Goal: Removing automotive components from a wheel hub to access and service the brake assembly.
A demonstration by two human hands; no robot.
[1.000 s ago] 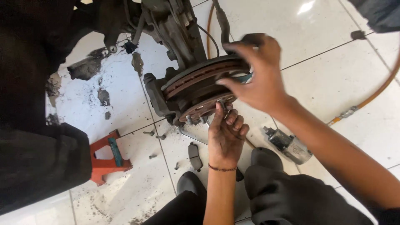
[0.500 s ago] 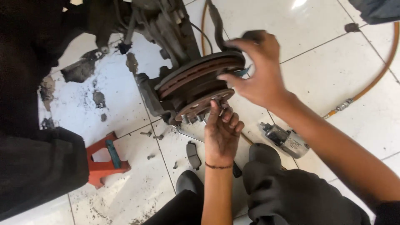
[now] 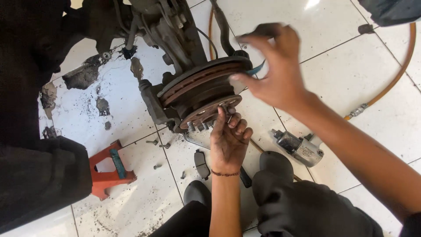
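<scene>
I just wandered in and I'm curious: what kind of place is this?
Most likely a car repair workshop. A bare brake disc on a wheel hub stands with its wheel off, a pneumatic impact wrench lies on the white tiled floor, and a loose brake pad lies amid dirt.

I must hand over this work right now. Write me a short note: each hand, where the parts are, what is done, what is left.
Left hand: fingertips on the wheel hub, at its studs.
Right hand: on the edge of the brake disc, pinching something blue.
On the floor: brake pad, air wrench, orange stand, loose bolts.
Done: wheel off, pad out.
Left: disc is not yet off the hub.
</scene>
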